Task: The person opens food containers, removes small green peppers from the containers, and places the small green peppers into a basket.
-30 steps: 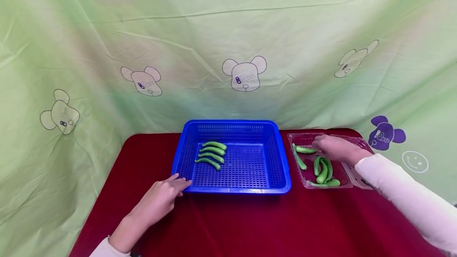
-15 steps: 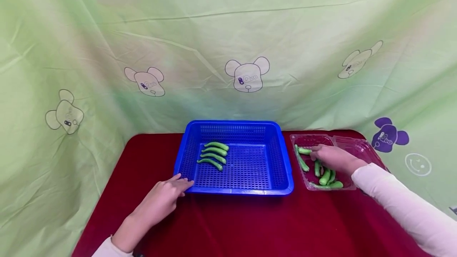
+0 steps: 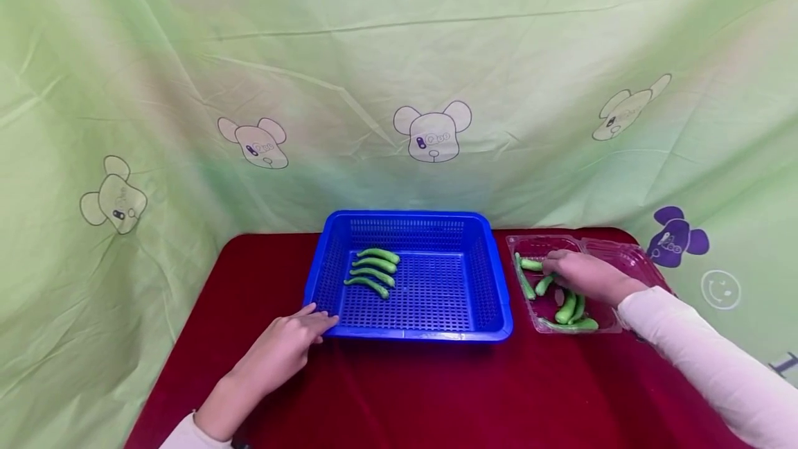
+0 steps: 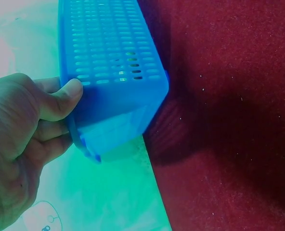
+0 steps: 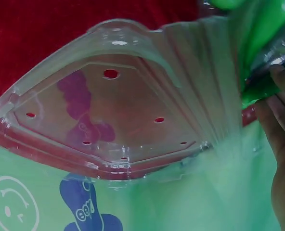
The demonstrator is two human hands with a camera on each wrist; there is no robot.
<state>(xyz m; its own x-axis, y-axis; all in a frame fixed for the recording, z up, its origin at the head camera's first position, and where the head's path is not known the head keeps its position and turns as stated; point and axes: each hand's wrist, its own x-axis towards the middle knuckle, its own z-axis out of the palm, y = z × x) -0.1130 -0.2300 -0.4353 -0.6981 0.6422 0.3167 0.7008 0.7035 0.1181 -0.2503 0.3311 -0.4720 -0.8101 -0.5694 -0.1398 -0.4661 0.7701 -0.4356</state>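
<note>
My left hand (image 3: 283,346) grips the near left corner of a blue perforated basket (image 3: 430,333); in the left wrist view the thumb (image 4: 68,94) presses the outer wall and the fingers go over the rim. Several long green peppers (image 3: 374,272) lie in a row in the basket's left half. Over a clear plastic clamshell box (image 3: 533,314) at the right, my right hand (image 3: 586,274) pinches a green pepper (image 3: 544,285), whose upper end is hidden under the fingers. More green peppers (image 3: 566,309) lie around it in the box.
The box's open clear lid (image 5: 109,106) leans out to the right. Basket and box stand side by side on a red-covered table (image 3: 411,393). A pale green printed curtain (image 3: 349,75) hangs behind and at the left.
My right hand has come down and nearer within the box, and the pepper under it has tilted and shifted left. The left hand keeps its hold on the basket.
</note>
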